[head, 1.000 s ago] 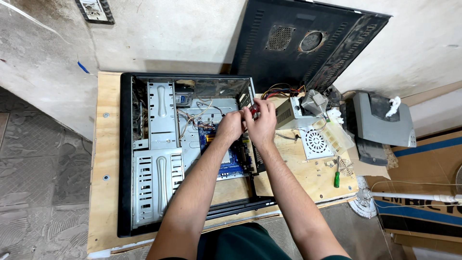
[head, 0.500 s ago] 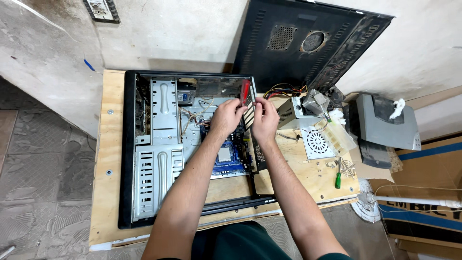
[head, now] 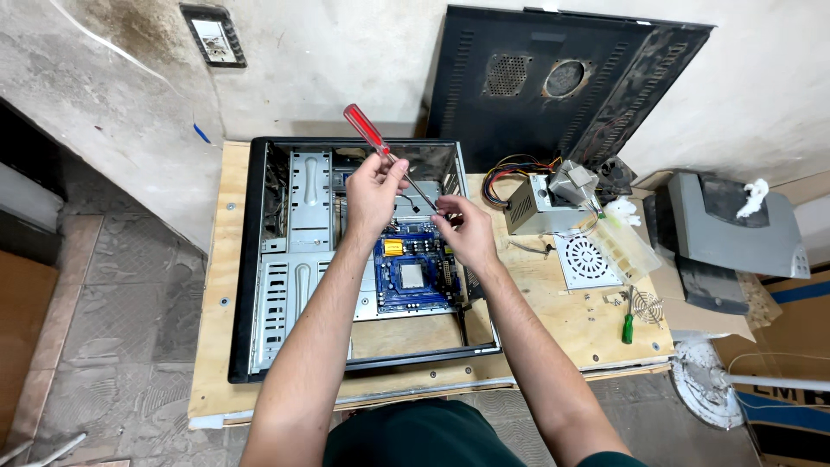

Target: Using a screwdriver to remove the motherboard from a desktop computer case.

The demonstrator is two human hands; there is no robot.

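Fingers of left hand (head: 373, 192) grasping red-handled screwdriver (head: 386, 154), right hand (head: 467, 229) pinching its tip

head view, steeply downward, near workbench (head: 596, 333)

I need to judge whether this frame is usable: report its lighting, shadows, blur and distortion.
Head view: even, soft light, no glare; sharp on the left hand, right hand and red-handled screwdriver; deep shadow hides detail along the open computer case's inner walls; the wide lens bows the wooden table's edges and tilts the leaning black side panel.
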